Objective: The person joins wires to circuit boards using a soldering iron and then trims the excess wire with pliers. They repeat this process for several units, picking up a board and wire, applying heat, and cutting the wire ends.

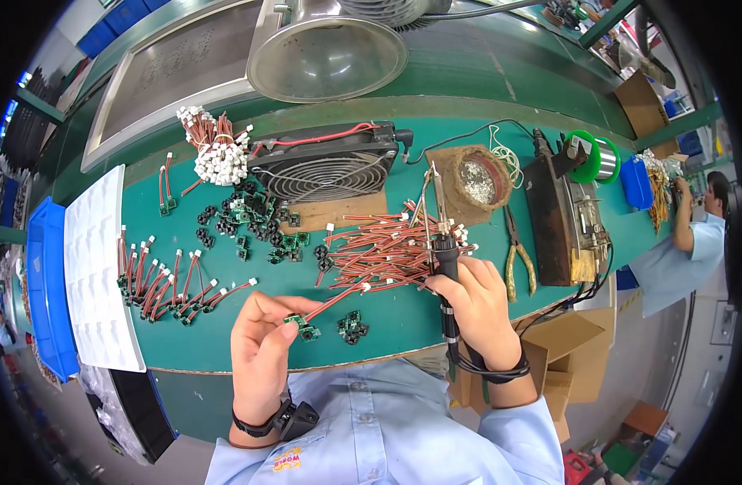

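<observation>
My left hand [262, 343] pinches a small green circuit board [303, 327] between thumb and fingers, above the near edge of the green mat. A red-and-brown wire lead with a white connector [338, 298] runs from the board toward the right. My right hand [477, 303] is closed round the black handle of a soldering iron [446, 257], its metal tip pointing up and away from me. Thin metal prongs, like tweezers [424, 206], stand beside the iron; whether my hand holds them I cannot tell. Under it lies a heap of loose wire leads [375, 252].
Small boards [353, 327] lie near my left hand. Wired boards [173, 295] sit left, beside a white tray [104, 275]. A fan [326, 166], solder-waste pot [477, 182], pliers [520, 263], solder spool [597, 158] and metal box [553, 218] stand beyond. A co-worker [686, 242] sits far right.
</observation>
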The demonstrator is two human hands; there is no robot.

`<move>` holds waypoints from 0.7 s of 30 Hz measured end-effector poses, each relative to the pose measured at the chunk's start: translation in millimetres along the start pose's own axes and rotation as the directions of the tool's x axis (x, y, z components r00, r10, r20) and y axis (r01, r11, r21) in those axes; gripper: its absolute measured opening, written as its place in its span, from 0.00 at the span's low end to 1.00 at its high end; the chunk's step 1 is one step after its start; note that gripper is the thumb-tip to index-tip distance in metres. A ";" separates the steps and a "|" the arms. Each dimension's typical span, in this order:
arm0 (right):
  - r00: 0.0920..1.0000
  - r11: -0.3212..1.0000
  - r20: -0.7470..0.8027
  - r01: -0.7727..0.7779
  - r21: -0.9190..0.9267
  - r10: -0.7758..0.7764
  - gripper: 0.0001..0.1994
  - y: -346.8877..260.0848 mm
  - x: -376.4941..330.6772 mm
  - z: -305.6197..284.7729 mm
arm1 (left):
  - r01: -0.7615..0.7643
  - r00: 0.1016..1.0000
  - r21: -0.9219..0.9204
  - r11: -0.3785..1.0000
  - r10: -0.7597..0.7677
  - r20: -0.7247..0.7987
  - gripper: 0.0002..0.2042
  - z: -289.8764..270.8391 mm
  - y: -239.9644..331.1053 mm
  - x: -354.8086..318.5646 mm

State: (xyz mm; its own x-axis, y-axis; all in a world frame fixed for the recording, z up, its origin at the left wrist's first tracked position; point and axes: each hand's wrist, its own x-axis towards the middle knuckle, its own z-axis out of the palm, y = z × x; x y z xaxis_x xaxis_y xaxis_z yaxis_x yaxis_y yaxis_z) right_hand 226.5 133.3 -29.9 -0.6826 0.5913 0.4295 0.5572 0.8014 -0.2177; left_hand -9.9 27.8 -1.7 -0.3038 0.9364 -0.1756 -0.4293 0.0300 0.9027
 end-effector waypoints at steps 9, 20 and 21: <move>0.929 0.911 -0.279 -0.122 0.393 0.244 0.18 -13.2 -0.5 7.3 | -0.031 0.997 0.126 0.992 0.021 0.078 0.05 5.5 0.2 -5.1; 0.985 0.636 0.001 -0.112 0.764 0.173 0.21 -46.8 -3.3 -21.5 | -0.349 0.757 0.560 0.752 -0.126 0.641 0.08 31.8 24.3 5.8; 0.993 0.685 -0.001 -0.082 0.724 0.119 0.21 -44.0 -2.8 -21.1 | -0.352 0.745 0.577 0.737 -0.152 0.649 0.08 33.6 23.9 6.9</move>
State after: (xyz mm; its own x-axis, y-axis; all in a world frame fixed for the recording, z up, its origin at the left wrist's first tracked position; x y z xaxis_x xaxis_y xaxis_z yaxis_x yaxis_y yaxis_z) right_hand 213.9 94.5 -3.1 -0.6108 0.6827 0.4012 0.0946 0.5660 -0.8190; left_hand 6.4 46.8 31.9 0.3907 0.9204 -0.0131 0.2810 -0.1057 0.9539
